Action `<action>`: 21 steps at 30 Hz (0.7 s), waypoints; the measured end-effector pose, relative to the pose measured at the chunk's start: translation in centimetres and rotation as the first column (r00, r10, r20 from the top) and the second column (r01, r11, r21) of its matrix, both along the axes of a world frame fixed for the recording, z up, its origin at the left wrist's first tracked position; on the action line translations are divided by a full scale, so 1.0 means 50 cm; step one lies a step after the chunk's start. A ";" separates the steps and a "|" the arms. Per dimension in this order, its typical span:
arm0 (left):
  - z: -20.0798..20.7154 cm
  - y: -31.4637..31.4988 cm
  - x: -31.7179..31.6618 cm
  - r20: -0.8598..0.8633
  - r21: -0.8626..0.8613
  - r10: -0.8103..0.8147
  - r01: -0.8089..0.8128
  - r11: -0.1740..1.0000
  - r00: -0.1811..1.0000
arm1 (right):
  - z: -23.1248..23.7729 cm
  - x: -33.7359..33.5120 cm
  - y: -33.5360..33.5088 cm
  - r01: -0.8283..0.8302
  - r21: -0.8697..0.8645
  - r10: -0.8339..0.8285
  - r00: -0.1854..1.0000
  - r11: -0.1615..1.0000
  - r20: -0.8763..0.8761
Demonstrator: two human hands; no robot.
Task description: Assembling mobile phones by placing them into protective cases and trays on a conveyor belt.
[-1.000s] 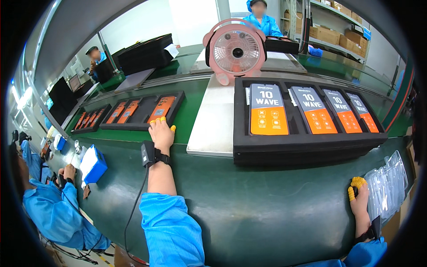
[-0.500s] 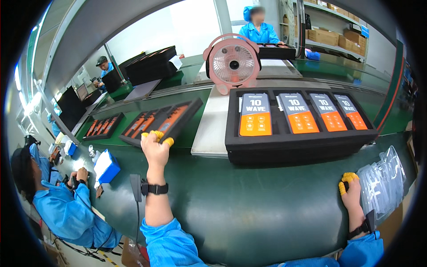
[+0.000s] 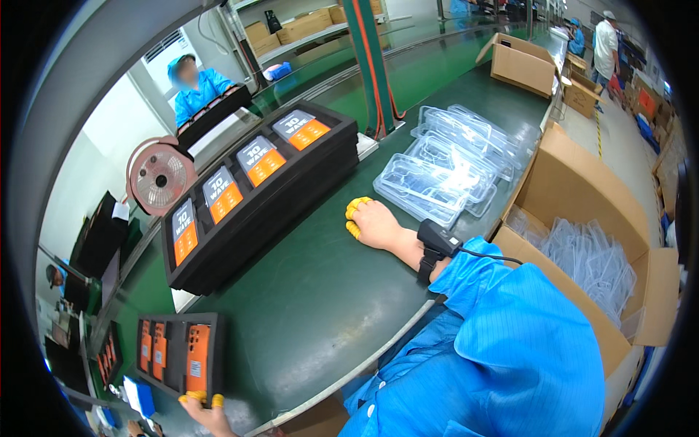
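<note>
At the lower left of the frame, the left hand (image 3: 207,418) has its grip pinching the edge of the black tray (image 3: 217,357) with orange phones (image 3: 197,358). To carry it well, keep it level and the phones seated. The right hand (image 3: 380,224), at centre, has curled fingers; whether its grip holds something, I cannot tell. Compared with the earlier frame, the view has turned right, showing more of the open carton (image 3: 591,195).

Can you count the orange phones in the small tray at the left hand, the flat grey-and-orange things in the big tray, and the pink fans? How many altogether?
Orange phones in the small black tray: 3
Flat grey-and-orange things in the big black tray: 4
Pink fan: 1
Total: 8
</note>
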State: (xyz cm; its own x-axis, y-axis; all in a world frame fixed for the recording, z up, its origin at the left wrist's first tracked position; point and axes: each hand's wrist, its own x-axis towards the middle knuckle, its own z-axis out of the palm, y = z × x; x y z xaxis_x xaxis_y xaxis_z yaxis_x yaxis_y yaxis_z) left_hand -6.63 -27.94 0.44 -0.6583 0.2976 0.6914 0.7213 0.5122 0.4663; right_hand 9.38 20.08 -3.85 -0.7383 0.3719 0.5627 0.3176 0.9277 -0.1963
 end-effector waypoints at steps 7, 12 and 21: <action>-0.029 0.153 0.166 0.127 -0.383 0.029 0.022 0.924 0.991 | 0.006 0.024 -0.012 0.026 0.130 -0.039 0.995 0.991 0.097; -0.006 0.241 0.200 0.078 -0.400 0.028 0.006 0.917 0.997 | 0.021 0.035 -0.027 0.026 0.148 -0.054 0.981 0.989 0.186; -0.045 0.313 0.173 0.313 -0.284 0.019 0.075 0.956 0.949 | 0.107 0.097 -0.016 0.123 0.237 -0.158 0.979 0.964 0.132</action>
State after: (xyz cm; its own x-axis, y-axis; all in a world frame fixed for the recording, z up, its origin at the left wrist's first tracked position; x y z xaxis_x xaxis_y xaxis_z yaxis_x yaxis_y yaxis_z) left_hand 2.04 -12.30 -1.80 -0.8136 0.4744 0.3360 0.5809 0.6397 0.5034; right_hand 14.24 19.28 1.48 -0.7693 0.3537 0.5320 0.4577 0.8861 0.0726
